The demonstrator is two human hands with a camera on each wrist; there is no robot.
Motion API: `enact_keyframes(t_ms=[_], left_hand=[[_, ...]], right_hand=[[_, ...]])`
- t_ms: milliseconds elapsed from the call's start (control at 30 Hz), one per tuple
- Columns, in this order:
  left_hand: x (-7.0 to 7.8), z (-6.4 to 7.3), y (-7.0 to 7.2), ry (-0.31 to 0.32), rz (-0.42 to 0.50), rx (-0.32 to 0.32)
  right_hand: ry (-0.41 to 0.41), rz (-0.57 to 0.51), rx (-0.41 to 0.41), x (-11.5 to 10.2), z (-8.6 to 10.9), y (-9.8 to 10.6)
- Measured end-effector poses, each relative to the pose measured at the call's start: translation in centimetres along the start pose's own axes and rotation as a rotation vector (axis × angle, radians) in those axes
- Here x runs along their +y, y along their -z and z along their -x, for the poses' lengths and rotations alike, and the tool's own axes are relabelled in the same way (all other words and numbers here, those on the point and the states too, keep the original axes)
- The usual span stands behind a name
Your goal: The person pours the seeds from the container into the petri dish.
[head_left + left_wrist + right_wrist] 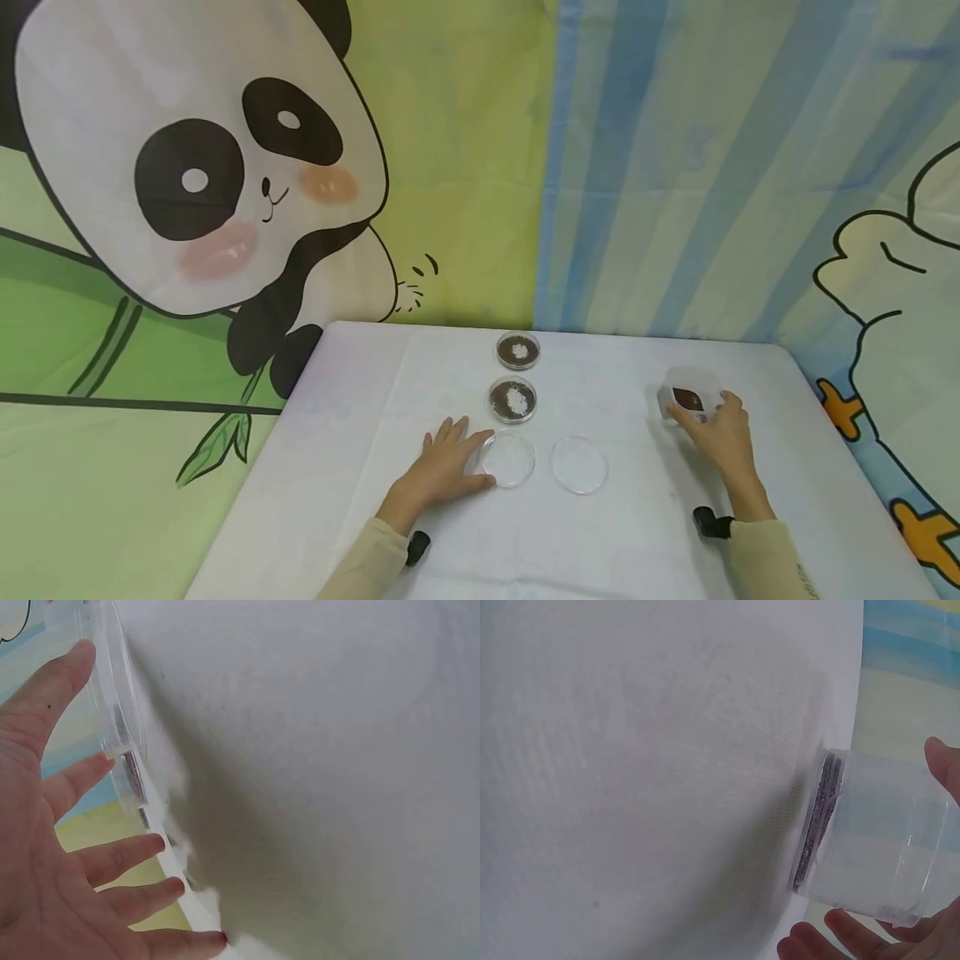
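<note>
My left hand (447,471) reaches to a clear round dish (508,460), thumb and index finger at opposite sides of its edge. In the left wrist view, the fingers (120,859) are spread and fairly straight. My right hand (723,433) holds a clear plastic container (688,383) between thumb and fingers at the table's right. A dark reddish-brown layer (819,825) lies at the container's bottom in the right wrist view. Beside the left hand's dish lies another clear round dish or lid (579,465); which of the two it is, I cannot tell.
Two round dishes with dark contents and white material on top, a nearer one (513,400) and a farther one (517,350), stand behind the clear dish. The white table (615,542) ends at a cartoon-printed backdrop (465,167).
</note>
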State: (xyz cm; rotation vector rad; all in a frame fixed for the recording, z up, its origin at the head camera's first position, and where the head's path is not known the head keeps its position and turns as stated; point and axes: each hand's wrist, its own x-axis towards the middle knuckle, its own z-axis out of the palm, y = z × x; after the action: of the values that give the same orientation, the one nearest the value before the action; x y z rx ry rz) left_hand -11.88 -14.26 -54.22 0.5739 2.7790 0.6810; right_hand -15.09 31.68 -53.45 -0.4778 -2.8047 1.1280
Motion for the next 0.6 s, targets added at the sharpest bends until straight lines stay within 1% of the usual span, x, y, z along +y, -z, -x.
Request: enact_keyframes(t_ms=[100,300,467,600], left_hand=[[-0.05,0.17,0.0,0.011,0.014,0.003],[0.05,0.1,-0.01,0.017,0.016,-0.002],[0.07,0.07,0.04,0.033,0.012,-0.017],[0.22,0.04,0.23,0.028,0.02,-0.021]], right_hand=[[-0.005,-0.031,-0.001,0.04,0.05,-0.18],[0.018,-0.085,0.036,-0.12,0.25,-0.34],[0.075,-0.116,0.075,-0.61,0.38,-0.58],[0.138,-0.125,0.09,-0.86,0.62,-0.71]])
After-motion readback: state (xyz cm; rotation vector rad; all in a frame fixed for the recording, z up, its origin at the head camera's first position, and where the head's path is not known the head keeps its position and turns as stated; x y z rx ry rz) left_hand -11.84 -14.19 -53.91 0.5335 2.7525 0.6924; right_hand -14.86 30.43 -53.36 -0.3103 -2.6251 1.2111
